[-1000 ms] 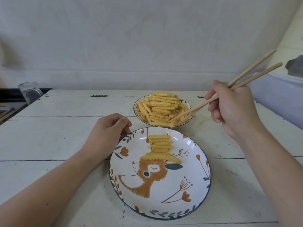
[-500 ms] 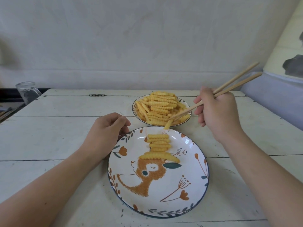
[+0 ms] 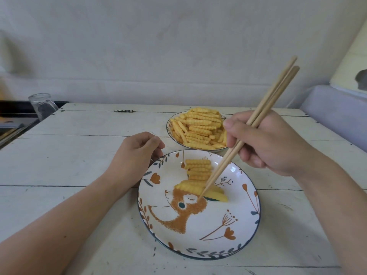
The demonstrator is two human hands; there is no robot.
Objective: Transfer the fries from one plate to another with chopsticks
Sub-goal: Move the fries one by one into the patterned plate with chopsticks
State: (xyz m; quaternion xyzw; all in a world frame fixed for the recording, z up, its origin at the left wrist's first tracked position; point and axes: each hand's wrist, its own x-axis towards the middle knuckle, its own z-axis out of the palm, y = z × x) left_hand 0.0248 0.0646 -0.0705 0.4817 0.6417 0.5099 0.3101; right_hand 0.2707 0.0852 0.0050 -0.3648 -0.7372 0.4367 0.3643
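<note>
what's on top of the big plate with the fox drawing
A neat row of yellow crinkle-cut fries lies on the painted plate, wooden chopstick tips touching them. Plate beneath is hidden.

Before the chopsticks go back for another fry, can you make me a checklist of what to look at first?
1. Right hand grips the chopsticks: ok.
2. Chopstick tips are down on the near plate, at the fries laid there: ok.
3. The fry at the tips is let go: cannot tell, the tips lie right against it.
4. Left hand rests by the near plate's rim to steady it: ok.
5. The far plate has fries piled up to take from: ok.
6. Room on the near plate for more: ok, most of it is bare.
</note>
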